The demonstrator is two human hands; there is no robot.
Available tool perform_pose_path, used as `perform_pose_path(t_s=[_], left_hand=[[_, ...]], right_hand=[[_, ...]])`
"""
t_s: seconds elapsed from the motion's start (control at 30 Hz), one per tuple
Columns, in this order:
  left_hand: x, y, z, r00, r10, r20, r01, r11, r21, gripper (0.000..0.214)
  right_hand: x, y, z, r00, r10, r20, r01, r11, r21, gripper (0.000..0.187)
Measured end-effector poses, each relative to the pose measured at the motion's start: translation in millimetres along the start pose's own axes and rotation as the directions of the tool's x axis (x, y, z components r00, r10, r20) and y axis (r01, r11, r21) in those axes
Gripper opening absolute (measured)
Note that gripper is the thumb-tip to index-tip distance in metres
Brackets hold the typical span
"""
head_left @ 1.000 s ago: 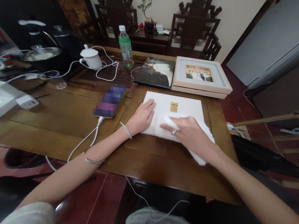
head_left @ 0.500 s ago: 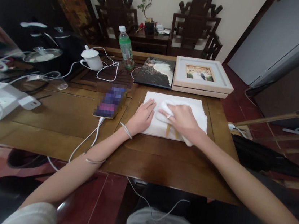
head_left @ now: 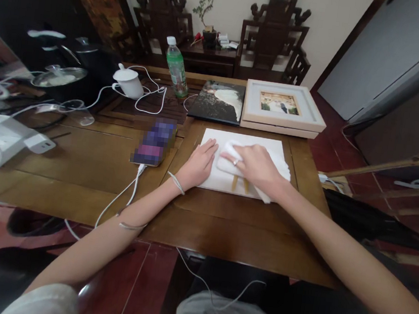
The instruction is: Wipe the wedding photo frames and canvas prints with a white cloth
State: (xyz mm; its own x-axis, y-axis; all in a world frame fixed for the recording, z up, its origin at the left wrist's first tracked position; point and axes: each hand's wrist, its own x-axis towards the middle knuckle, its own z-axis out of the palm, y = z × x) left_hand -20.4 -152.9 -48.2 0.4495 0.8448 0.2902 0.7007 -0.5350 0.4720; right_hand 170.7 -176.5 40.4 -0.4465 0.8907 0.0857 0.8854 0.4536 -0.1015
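A white board (head_left: pixel 211 175) with a couple of yellowish-brown strokes (head_left: pixel 234 182) lies flat on the wooden table. My left hand (head_left: pixel 200 163) rests on its left edge, fingers stretched out and lying flat. A wadded white cloth (head_left: pixel 227 163) is gripped under the closed fingers of my right hand (head_left: pixel 256 165), pressed against the middle of the board. Part of the cloth trails out below my right wrist, near the board's lower right. My right hand and the cloth hide much of the board's right half.
Behind the board are a dark picture panel (head_left: pixel 218 102) and a pale framed picture (head_left: pixel 286 108). Left of it lies a phone (head_left: pixel 153 142) on a charging cable. A green-labelled bottle (head_left: pixel 177 66), lidded white cup (head_left: pixel 129 82) and power strip (head_left: pixel 0 144) stand farther left.
My right hand and the white cloth have shifted very slightly on the board. My left hand stays in place.
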Motion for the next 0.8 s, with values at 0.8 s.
perform_pose_path(t_s=[0.8], left_hand=[[-0.7,-0.1,-0.7,1.0,-0.01,0.012,0.01,1.0,-0.018,0.048]], right_hand=[[-2.5,-3.3,-4.8,0.999,-0.019,0.039,0.021,0.999,-0.027,0.052]])
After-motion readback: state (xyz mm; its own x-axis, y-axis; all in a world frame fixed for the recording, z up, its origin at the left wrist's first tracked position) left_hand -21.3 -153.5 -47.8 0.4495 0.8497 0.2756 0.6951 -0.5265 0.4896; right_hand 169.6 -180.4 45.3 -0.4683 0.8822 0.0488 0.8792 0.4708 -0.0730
